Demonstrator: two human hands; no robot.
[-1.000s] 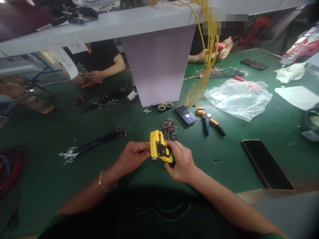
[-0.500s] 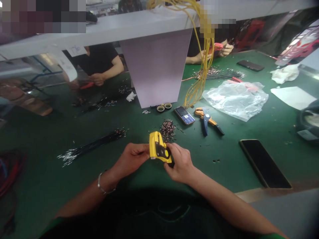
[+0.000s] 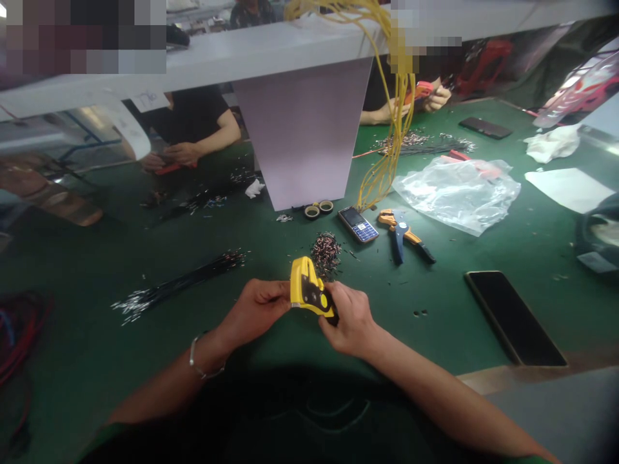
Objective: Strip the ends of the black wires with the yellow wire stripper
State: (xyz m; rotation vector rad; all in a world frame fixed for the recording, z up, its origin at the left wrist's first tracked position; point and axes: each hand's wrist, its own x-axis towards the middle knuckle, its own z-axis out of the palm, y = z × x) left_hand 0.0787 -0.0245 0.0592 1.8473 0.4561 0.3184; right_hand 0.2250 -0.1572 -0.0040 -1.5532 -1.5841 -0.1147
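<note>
My right hand point(image 3: 351, 317) is wrapped round the dark handle end of a yellow tool point(image 3: 304, 287), which points up and left. At the tool's left side, my left hand point(image 3: 256, 309) is closed in a pinch; whatever is between its fingertips is too small to make out. Just behind the tool lies a pile of short dark and copper bits point(image 3: 325, 252). A bundle of black wires point(image 3: 181, 283) with pale ends rests on the green table point(image 3: 271, 399) to the left.
Blue and orange pliers point(image 3: 400, 232), a keypad phone point(image 3: 358, 224) and tape rolls point(image 3: 312, 211) lie behind my hands. At right are a black phone point(image 3: 515, 317) and a clear bag point(image 3: 464, 193). Yellow wires point(image 3: 399, 129) hang beside a pale panel point(image 3: 304, 129). Co-workers' hands show beyond.
My hands and the yellow tool have barely moved. Across the table on the left, a co-worker's hands and red tool have shifted slightly.
</note>
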